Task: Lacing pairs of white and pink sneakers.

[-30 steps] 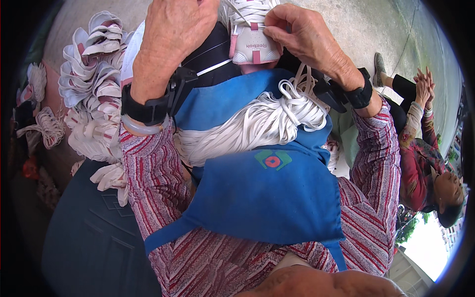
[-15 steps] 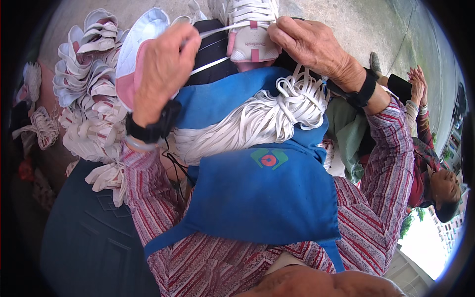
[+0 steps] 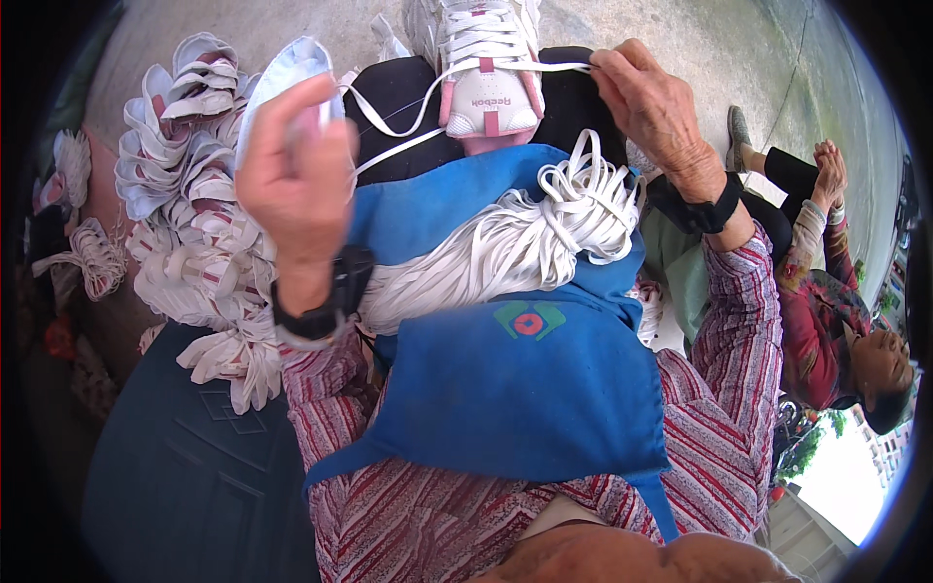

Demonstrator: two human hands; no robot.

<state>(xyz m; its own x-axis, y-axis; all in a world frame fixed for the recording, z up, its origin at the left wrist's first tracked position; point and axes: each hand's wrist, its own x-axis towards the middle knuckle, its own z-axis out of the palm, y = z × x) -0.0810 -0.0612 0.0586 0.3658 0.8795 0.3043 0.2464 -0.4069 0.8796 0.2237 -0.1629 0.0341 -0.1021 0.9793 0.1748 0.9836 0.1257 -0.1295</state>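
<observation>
A white and pink sneaker [image 3: 491, 92] rests toe toward me between my black-clad knees, with a white shoelace [image 3: 569, 67] threaded through its eyelets. My right hand [image 3: 656, 107], to the right of the shoe, pinches one stretch of lace and draws it out sideways. Left of the shoe is my left hand [image 3: 296, 185], its curled fingers blurred by motion; a slack curve of lace runs to its fingertips, and a second strand reaches its side. Across my blue apron [image 3: 505, 389] lies a thick bundle of white laces [image 3: 505, 233], knotted near its right end.
Stacked white and pink shoe uppers [image 3: 209, 262] pile up at my left, by a dark blue panelled surface [image 3: 194, 457]. Another lace bundle [image 3: 94, 257] sits farther left. A person [image 3: 826, 340] sits at the right with hands together, over concrete floor [image 3: 700, 49].
My right hand has moved right, away from the shoe, drawing lace with it. My left hand has turned and come slightly nearer to me, and the lace beside it has slackened.
</observation>
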